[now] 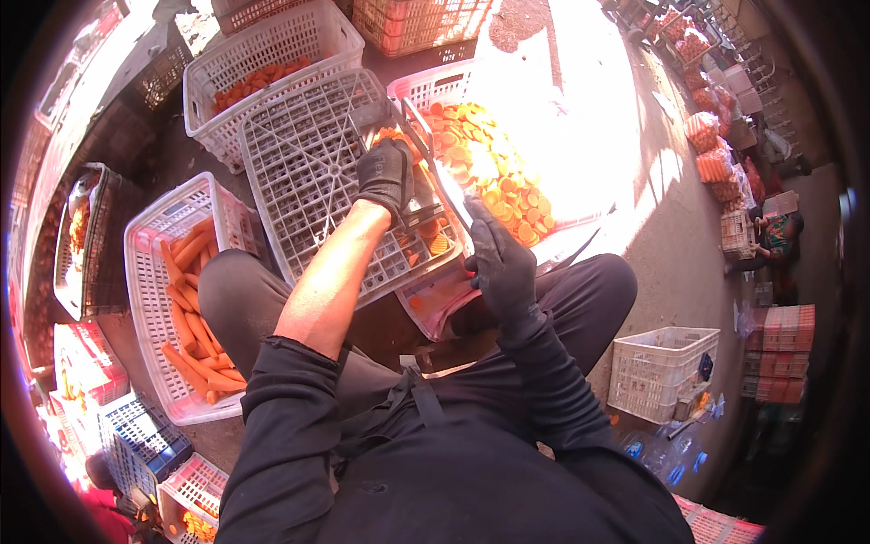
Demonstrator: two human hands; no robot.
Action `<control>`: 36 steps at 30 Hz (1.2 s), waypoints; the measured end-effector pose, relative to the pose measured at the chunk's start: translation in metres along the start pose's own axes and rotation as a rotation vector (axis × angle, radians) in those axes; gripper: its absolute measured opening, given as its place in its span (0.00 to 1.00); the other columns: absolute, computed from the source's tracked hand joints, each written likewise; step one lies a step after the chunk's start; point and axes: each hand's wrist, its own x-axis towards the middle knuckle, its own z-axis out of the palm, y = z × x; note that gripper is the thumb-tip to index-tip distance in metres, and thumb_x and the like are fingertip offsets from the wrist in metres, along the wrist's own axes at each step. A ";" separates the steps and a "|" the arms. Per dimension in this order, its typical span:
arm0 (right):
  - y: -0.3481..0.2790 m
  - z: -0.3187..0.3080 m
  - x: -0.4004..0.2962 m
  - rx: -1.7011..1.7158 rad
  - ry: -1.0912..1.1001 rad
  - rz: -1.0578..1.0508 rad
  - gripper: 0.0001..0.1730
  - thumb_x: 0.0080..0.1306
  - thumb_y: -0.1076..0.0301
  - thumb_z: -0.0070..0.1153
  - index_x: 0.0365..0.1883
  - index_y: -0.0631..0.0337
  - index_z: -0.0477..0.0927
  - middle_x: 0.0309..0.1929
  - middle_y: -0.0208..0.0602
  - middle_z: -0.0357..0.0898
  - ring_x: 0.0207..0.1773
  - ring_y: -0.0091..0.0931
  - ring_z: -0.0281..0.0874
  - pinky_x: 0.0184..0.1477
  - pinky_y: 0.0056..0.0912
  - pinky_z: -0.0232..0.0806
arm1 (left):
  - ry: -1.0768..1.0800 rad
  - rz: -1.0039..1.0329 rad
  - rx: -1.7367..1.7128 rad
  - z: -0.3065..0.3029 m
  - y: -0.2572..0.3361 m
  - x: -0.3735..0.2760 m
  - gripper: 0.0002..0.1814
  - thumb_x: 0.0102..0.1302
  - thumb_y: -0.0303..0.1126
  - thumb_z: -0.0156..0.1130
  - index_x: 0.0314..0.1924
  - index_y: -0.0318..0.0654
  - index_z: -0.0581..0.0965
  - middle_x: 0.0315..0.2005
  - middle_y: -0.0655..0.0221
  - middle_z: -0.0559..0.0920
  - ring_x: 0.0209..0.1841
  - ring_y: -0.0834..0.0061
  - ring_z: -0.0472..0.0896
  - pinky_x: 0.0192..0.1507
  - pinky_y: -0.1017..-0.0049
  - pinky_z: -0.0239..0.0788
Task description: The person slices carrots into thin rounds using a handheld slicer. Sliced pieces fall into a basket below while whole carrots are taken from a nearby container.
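Observation:
Wearing a dark work glove, my left hand [386, 175] is closed over an orange carrot piece [392, 138] on a metal slicer [421, 216]. The slicer lies on an upturned grey plastic crate [299, 170] in front of my knees. My right hand [499, 262], also gloved, is beside the slicer's right edge with its fingers extended; whether it touches the edge is unclear. Beyond it, round carrot slices [503, 177] fill a pale crate [435, 83], partly washed out by sunlight. A few slices [438, 243] lie at the slicer's near end.
Peeled whole carrots [197, 326] lie in a white crate [139, 299] by my left knee. A white crate [272, 41] with carrot pieces is at the upper left. An off-white crate [663, 374] and plastic bottles [666, 452] are at the right. Another person [781, 238] is farther off.

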 end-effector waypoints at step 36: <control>0.002 -0.003 -0.002 -0.013 -0.062 0.090 0.21 0.78 0.63 0.55 0.66 0.56 0.79 0.38 0.36 0.86 0.27 0.18 0.77 0.31 0.26 0.72 | -0.050 -0.164 -0.157 -0.003 0.003 -0.001 0.11 0.62 0.32 0.61 0.42 0.39 0.83 0.42 0.50 0.84 0.45 0.48 0.85 0.48 0.56 0.78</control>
